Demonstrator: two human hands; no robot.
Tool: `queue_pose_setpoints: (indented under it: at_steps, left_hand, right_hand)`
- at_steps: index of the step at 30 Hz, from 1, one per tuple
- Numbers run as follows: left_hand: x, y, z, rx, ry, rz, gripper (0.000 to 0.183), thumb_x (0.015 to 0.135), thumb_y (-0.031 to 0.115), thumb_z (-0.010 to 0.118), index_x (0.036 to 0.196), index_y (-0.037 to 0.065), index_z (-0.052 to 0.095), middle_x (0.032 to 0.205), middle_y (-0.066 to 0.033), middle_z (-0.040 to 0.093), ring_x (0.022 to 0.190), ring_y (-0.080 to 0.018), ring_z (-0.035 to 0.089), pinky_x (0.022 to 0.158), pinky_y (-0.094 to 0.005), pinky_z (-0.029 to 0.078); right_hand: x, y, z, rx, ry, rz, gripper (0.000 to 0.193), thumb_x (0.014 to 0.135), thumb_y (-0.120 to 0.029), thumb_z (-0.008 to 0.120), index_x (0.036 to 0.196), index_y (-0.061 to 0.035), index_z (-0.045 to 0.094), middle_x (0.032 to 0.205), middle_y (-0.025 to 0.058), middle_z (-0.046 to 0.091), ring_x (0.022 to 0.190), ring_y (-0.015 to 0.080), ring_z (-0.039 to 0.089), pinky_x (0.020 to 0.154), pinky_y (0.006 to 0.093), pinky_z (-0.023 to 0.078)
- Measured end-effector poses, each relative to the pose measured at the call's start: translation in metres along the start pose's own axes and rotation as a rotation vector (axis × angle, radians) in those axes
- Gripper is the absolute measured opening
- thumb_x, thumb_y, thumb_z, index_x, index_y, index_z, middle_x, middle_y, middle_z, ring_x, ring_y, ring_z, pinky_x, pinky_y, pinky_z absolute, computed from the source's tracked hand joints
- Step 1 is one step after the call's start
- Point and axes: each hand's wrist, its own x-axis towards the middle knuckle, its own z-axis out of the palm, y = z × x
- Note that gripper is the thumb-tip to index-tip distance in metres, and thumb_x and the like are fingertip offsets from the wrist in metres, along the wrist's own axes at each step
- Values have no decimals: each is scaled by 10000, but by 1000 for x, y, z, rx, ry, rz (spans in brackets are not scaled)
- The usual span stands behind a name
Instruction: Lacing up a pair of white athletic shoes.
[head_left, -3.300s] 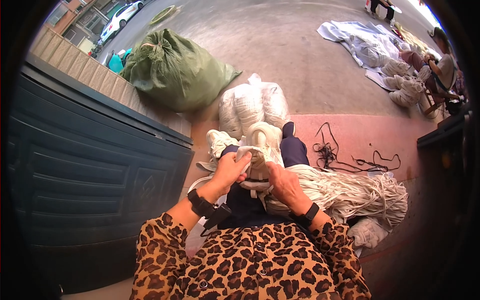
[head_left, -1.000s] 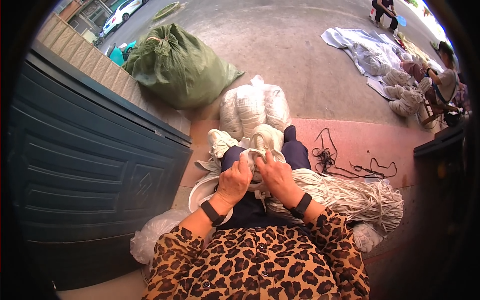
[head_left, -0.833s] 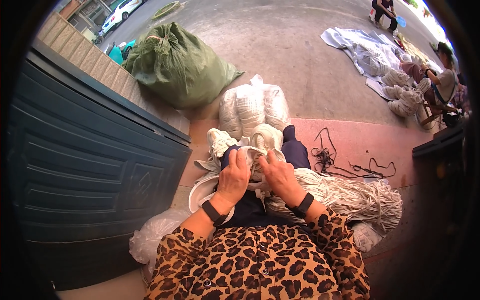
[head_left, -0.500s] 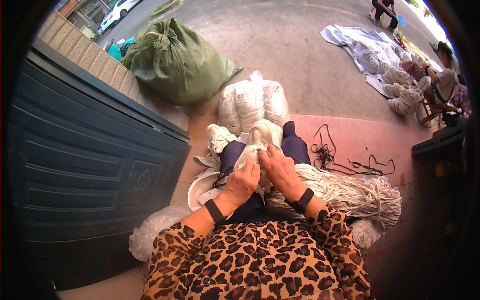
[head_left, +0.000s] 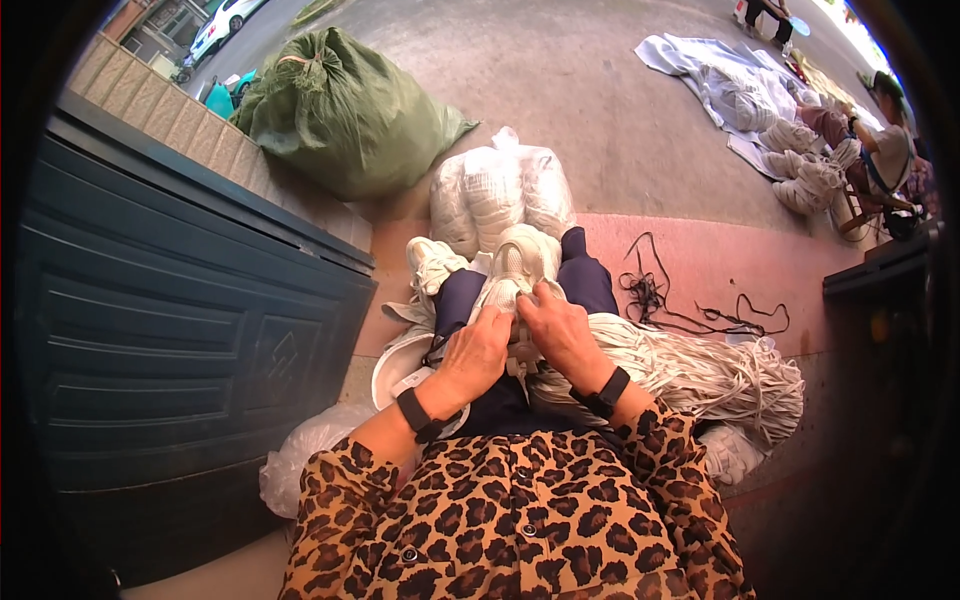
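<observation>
- Both hands meet on my lap: left hand (head_left: 478, 352) and right hand (head_left: 556, 328) are closed on a white shoe (head_left: 512, 272), toe toward twelve o'clock.
- At three o'clock of my hands I see a bundle of white cords (head_left: 700, 372).
- At twelve o'clock stand clear bags of white goods (head_left: 497, 192); a green sack (head_left: 345, 112) sits at eleven.

I see my left hand (head_left: 478, 352) and right hand (head_left: 556, 330) pressed on a white knit-fabric shoe (head_left: 512, 268), matt and soft-looking. A thick bundle of pale woven cotton-like laces (head_left: 700, 372) looks fibrous and dull. The green woven-plastic sack (head_left: 345, 115) has a faint sheen; the grey concrete ground (head_left: 600, 110) looks rough.
</observation>
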Motion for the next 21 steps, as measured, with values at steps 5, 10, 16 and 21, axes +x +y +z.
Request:
queue_pose_setpoints:
  at_steps: [5,10,16,21]
  left_hand:
    - [8,-11,-2,-57,-146,-19,214,688,-3,550,901,24,547,867,-169,542,759,-374,553,657,-433,458]
    - [24,-18,-4,-131,-445,-84,154,677,7,544,819,1,603,786,-183,602,752,-387,575,686,-409,461]
    - [33,-36,-2,-576,-502,-326,144,779,126,579,774,-15,607,683,-45,615,660,-168,604,608,-300,467]
    - [40,-41,8,-337,14,-344,156,807,146,563,820,-8,587,633,-59,559,598,-214,555,575,-335,446]
  right_hand:
    - [-4,3,-5,30,-118,-44,92,729,-95,543,815,-70,520,827,125,506,611,247,599,498,332,481]
    - [-7,6,-9,75,-153,-57,109,738,-85,531,844,-61,524,887,154,507,649,275,601,531,342,485]
    - [-10,11,-9,144,-5,28,170,738,-52,520,907,-47,496,931,146,504,653,269,598,533,337,482]
    - [-15,9,1,163,66,125,167,776,-141,547,900,-42,492,894,146,524,641,265,599,498,346,472]
